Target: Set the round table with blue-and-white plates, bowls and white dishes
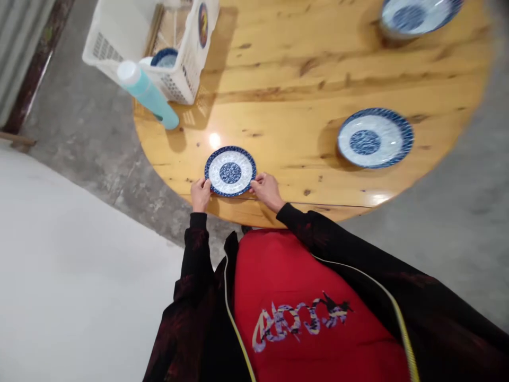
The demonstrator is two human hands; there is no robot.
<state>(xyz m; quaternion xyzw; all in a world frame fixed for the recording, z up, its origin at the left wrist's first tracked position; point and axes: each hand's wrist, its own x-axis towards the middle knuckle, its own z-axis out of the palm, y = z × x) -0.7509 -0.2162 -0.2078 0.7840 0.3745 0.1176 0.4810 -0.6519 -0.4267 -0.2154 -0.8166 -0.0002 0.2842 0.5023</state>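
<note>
A blue-and-white patterned plate (pixel 231 172) is at the near edge of the round wooden table, held by its rim from both sides. My left hand (pixel 201 194) pinches the plate's lower left rim between thumb and fingers. On the lower right rim, my right hand (pixel 267 190) grips in the same way. Whether the plate's underside touches the wood is hard to tell. To the right of my right hand stands a larger blue-rimmed dish (pixel 376 138).
The wooden table (pixel 278 116) curves around in front of me. At its left are a white plastic basket (pixel 186 74) containing a blue-rimmed bowl (pixel 165 57) and a light blue bottle (pixel 149 96). Another patterned bowl (pixel 421 16) sits at the far right. A white wall (pixel 79 276) rises to my left.
</note>
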